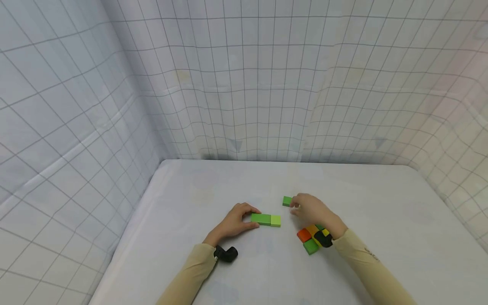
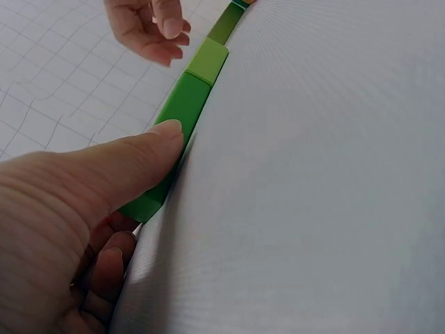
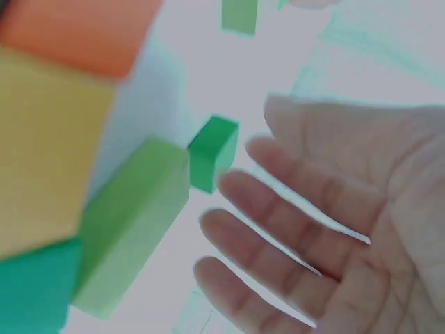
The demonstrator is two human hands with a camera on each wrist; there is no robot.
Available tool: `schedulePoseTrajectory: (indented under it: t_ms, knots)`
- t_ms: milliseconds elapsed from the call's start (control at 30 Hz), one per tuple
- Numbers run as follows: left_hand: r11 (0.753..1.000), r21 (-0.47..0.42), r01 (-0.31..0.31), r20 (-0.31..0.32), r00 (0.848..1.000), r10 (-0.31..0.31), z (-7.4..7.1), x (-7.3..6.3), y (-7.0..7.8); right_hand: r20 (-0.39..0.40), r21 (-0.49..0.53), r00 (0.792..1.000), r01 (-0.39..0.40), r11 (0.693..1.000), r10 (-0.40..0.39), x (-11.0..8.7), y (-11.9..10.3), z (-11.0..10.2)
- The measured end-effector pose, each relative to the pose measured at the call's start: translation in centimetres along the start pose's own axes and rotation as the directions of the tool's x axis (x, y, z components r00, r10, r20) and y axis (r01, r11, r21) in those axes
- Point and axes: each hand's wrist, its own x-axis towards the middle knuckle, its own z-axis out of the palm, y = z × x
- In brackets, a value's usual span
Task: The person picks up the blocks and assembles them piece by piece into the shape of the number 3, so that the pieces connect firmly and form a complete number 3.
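Note:
My left hand (image 1: 236, 220) grips a long green block (image 1: 261, 218) between thumb and fingers at its left end. A small light green block (image 1: 275, 220) stands flush against the right end of that block, both lying on the table. In the left wrist view, the thumb presses along the side of the green block (image 2: 182, 104). My right hand (image 1: 310, 207) is held over the table with loosely bent fingers and nothing in them. Its fingertips are right by a small green block (image 1: 287, 201). In the right wrist view, the fingers (image 3: 261, 198) are spread beside a small green block (image 3: 213, 153).
Under my right wrist lies a cluster of blocks, with an orange-red block (image 1: 303, 235), a yellow-orange block (image 1: 312, 230) and a green block (image 1: 311, 246). A white table (image 1: 259, 271) is bordered by grid-patterned cloth walls (image 1: 244, 84).

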Motion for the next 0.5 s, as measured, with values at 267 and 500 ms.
schedulePoseTrajectory:
  t_ms: [267,500]
  knots:
    - [1.0,0.002,0.005,0.011,1.0,-0.005,0.0,0.0,-0.1,-0.019,-0.078,0.989,-0.144,0.986,0.143,2.9,1.2,-0.1]
    - [1.0,0.008,-0.007,-0.003,1.0,0.007,0.0,0.0,-0.2,0.031,-0.098,0.987,-0.155,0.983,0.158,4.4,0.9,0.4]
